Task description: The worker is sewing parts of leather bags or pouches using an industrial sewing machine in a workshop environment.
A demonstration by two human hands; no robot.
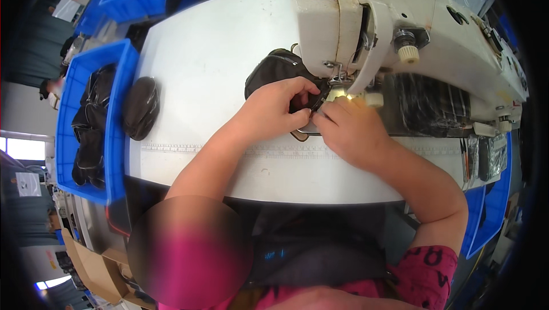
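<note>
One edge of the black pouch is held by the left hand, thumb and fingers narrow on it. Right hand: fingertips bunched at the same edge; whether they grip cannot be told. Pouch body lies left of and beyond the fingertips, toward the far edge of the table; left hand nearer, partly covering it, long axis therefore unclear. Presser foot: just beyond the fingertips, under the machine. Second pouch: table's left edge, beside the bin.
</note>
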